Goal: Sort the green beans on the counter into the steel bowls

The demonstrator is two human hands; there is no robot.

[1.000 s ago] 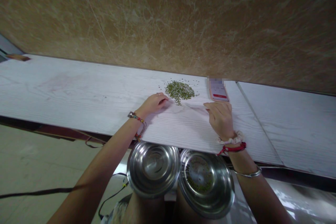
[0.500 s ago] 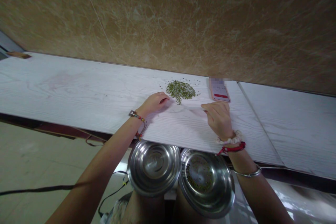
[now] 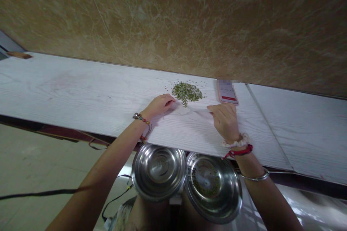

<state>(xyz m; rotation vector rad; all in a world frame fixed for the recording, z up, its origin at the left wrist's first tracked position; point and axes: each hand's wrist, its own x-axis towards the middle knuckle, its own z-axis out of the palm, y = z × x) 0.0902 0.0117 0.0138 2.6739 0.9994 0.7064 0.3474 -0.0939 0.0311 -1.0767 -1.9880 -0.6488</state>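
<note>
On the white table (image 3: 94, 86), beans (image 3: 187, 92) lie heaped just beyond and between my left hand (image 3: 161, 104) and right hand (image 3: 225, 119), fingers narrowed; I cannot tell what they hold. Others sit in the bowl (image 3: 230, 191) nearer me: seemingly partway.

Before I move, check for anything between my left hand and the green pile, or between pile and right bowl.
Nothing visible separates left hand and pile. Between pile and right bowl lie a pale, unclear item by the right hand, then the table's edge.
</note>
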